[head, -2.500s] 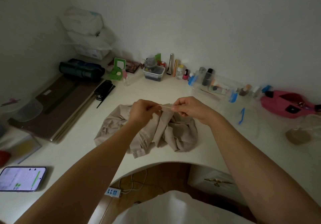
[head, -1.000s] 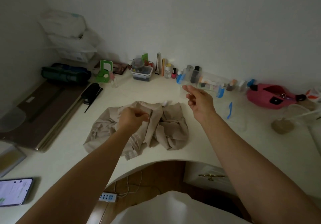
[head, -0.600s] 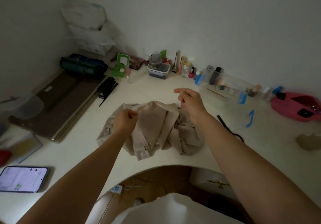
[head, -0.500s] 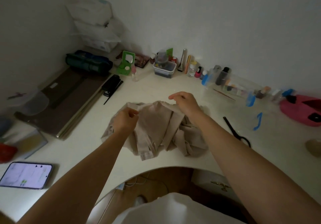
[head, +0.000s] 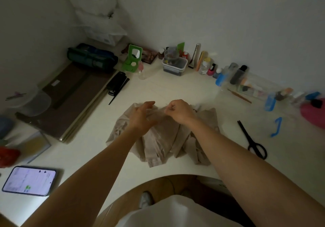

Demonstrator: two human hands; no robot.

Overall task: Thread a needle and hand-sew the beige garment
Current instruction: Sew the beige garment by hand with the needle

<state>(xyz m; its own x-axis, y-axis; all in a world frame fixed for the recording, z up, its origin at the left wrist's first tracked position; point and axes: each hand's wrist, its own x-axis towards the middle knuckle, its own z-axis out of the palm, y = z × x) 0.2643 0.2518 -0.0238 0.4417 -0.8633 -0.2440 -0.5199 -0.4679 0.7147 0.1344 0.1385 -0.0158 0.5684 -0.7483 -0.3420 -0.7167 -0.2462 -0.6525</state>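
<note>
Right grip (head: pixel 179 111) pinching thin needle (head: pixel 166 104), left grip (head: pixel 140 116) released over crumpled, creased beige garment (head: pixel 163 138)

Sliver: a thin pale sliver (head: pixel 166 104), pinched at the curled fingertips of the right hand (head: pixel 177 111), too small to tell needle from thread.
Garment: the crumpled beige cloth garment (head: pixel 163 138) lies partly covered by the left hand (head: pixel 142 115) and both forearms.
Right edge: a rounded pink object (head: pixel 314 114), cut off.
Left edge: a red object (head: pixel 7 156) and a blue-grey one (head: pixel 4 126), both blurred, both cut off.
Phone: flat phone (head: pixel 29 181) on the counter (head: pixel 175 89), lit screen text unreadable.
</note>
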